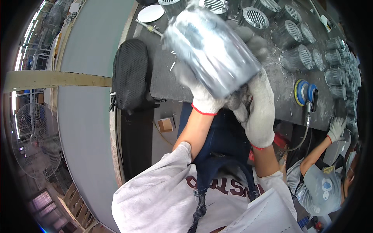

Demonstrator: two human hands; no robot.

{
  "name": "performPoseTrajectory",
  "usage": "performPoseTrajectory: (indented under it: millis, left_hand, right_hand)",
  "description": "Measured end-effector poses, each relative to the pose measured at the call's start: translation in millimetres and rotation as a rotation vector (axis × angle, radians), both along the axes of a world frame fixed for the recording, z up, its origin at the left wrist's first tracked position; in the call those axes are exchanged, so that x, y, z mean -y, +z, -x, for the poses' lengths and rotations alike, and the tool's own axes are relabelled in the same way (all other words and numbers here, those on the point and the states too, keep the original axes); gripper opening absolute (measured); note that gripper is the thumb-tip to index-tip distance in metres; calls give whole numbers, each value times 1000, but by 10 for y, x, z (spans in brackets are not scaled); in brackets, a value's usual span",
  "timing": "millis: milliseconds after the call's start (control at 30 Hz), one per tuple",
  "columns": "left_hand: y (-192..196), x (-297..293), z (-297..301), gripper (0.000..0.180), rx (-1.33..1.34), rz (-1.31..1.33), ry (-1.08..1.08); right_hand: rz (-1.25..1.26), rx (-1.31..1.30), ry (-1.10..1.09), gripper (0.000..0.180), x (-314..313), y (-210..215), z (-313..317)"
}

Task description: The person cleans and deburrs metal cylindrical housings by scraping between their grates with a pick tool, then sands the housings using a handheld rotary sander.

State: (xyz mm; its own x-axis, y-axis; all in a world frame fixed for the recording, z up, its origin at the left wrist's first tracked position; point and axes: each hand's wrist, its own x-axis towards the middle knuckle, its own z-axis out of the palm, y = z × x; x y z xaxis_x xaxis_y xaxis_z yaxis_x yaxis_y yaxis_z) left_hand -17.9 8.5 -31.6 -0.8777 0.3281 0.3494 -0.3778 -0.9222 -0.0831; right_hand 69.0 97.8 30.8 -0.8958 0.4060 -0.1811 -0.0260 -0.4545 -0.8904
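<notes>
Both gloved hands, left hand (204,99) and right hand (259,106), clasp the blurred metal canister (211,50) from below, lifted clear of the bench (167,83) for handling.

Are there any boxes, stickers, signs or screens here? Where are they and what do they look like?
Small cardboard box: on the floor under the table edge, near the person's left arm; square, brown with a paler top.
Printed lettering on the person's shirt: across the chest at the bottom of the picture; dark red on grey cloth.
No signs or screens show.
</notes>
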Motion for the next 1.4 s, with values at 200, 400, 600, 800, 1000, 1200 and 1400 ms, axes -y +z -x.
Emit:
performPoseTrajectory:
  millis: [200,400,600,800,1000,1200,1400]
  left_hand:
    - [428,55,112,104,135,533,-113]
    - [432,142,27,91,409,565,-153]
    - [398,212,-29,88,359,671,-221]
    - [393,270,-40,87,357,722,-210]
    - [510,227,-84,84,462,744,-266]
    - [87,280,-37,47,308,238,-344]
    - [368,114,-62,56,565,479,-339]
  right_hand:
    - [-96,-13,-207,33,-390,-37,-157]
    - [-229,4,-183,24,-507,29,-200]
    - [-642,-35,-148,24,-463,237,-147]
    - [-716,-191,-253,25,-480,319,-178]
    - [-935,-368,-571,44,-722,131,-331]
    - [-880,-655,-384,34,-724,345,-148]
    - [-860,-506,-510,25,-618,286,-270]
